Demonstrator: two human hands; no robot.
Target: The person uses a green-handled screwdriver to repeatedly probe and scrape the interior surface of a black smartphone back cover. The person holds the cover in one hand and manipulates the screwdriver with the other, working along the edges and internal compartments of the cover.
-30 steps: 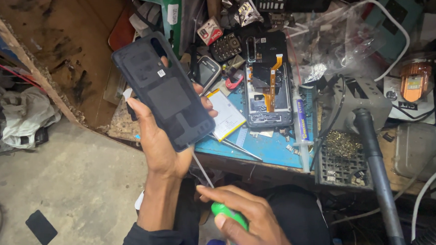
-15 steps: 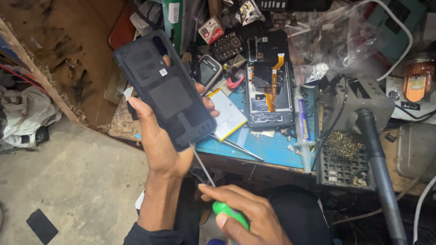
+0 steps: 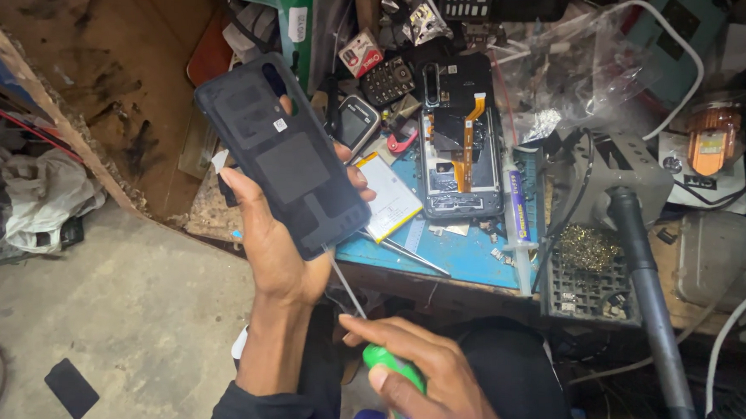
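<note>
holding a dark phone back cover (image 3: 284, 155) up over the bench edge, the left hand (image 3: 279, 237) grips it from beneath, fingers wrapped and clamped on its long sides, thumb on the left edge and fingertips showing at the right edge. the cover is tilted, its top toward eleven o'clock and its lower corner toward five o'clock, inner face with flat dark patches turned to the camera. at six o'clock from it the right hand (image 3: 420, 373) is closed around the green handle of a screwdriver (image 3: 391, 362), fingers together and tight on the grip; the thin metal shaft runs up toward eleven o'clock and its tip reaches the lower corner of the cover, though i cannot tell whether it touches. at three o'clock of the cover an opened phone body (image 3: 462, 161) lies flat on the blue mat (image 3: 465, 256), with an orange flex strip on its board. between cover and phone body lies a pale battery (image 3: 389, 196), partly hidden by the fingertips. a pair of tweezers (image 3: 407, 251) lies on the mat just below the battery. a clear syringe (image 3: 518, 221) lies beside the phone body at its right. farther toward three o'clock sits a black tray of brass shavings (image 3: 588, 264).
</note>
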